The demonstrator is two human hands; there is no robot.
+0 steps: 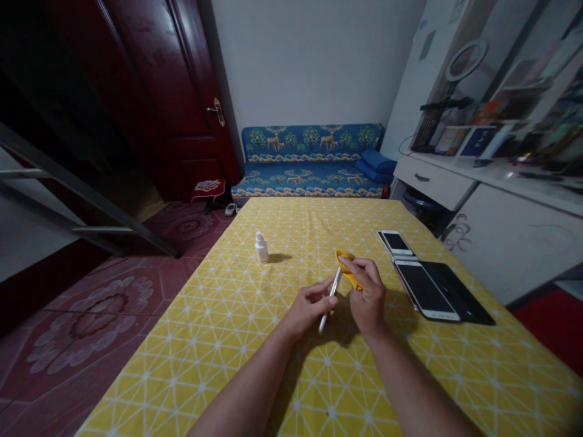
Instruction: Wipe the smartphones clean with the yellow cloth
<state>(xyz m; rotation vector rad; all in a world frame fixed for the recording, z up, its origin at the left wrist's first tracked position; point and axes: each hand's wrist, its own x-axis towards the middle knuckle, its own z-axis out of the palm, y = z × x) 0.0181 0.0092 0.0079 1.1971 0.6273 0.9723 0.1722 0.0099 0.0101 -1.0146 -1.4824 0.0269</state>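
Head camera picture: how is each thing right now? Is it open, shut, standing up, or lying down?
Left hand, holding a white pen
Right hand, gripping a yellow plastic piece
White bottle, upright, capped
White phone, lying flat, screen dark
Larger phone, lying flat, screen dark
Black case, lying flat
Wooden door, looks shut
White drawer, shut

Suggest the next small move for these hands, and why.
Probably bring the white pen-like stick in the left hand up against the yellow plastic piece in the right hand: the two are held close together above the yellow tablecloth, though this view cannot show whether they already touch.
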